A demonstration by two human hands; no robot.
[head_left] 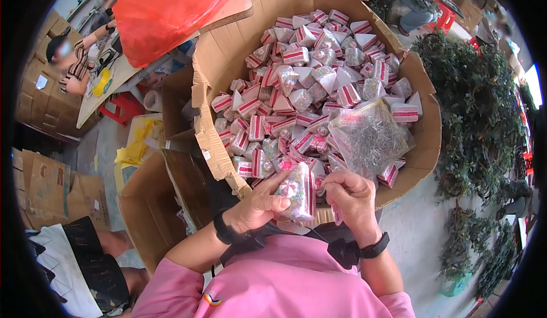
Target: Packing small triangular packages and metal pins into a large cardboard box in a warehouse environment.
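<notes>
Left hand (255,208): at the near rim of the big cardboard box (423,84); thumb and fingers closed around one cake slice.
Cake slice (297,193): over that rim; sprinkled face left, red-striped side right; long axis runs roughly toward the box.
Right hand (352,199): just right of the slice, beside its striped side; thumb and forefinger pinched together. Cannot tell what, if anything, is between them.
Relation: slice lies directly left of the right fingertips; left hand nearer, in contact.
Big box contents: heaped toy slices (347,96), white, red-striped, sprinkled; clear bag (370,133) of silvery strands on top, right of middle.
Smaller carton (139,221): left of big box, open; contents mostly hidden.
Greenery (467,101): piled right of big box.
Red plastic bag (171,19): beyond big box's far-left side, contents hidden.
</notes>
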